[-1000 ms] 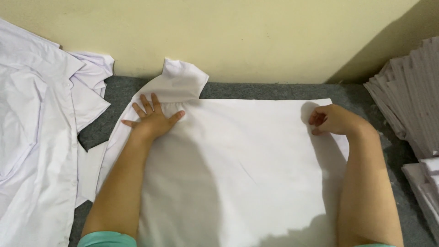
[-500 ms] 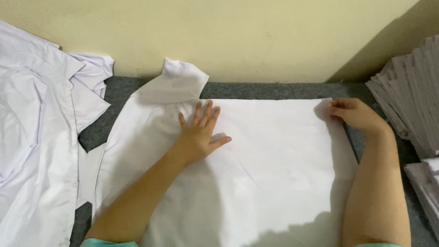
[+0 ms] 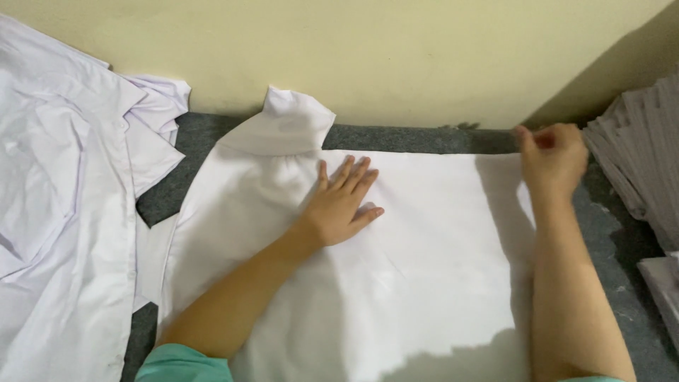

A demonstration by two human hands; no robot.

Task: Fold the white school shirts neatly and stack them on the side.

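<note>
A white garment (image 3: 424,255) lies spread flat on a grey felt surface (image 3: 608,240), with its cuffed sleeve end (image 3: 290,120) turned up against the wall. My left hand (image 3: 343,205) rests palm down on the cloth near the sleeve, fingers spread. At the garment's far right corner my right hand (image 3: 552,159) has its fingers closed, pinching the cloth's edge.
A heap of white shirts (image 3: 64,212) lies at the left. A stack of grey-white folded sheets (image 3: 643,170) stands at the right, with another piece (image 3: 661,283) below it. A pale yellow wall (image 3: 396,56) closes off the far side.
My left hand has slid rightward across the cloth, from beside the sleeve to the middle. My right hand has moved outward and up to the far right corner.
</note>
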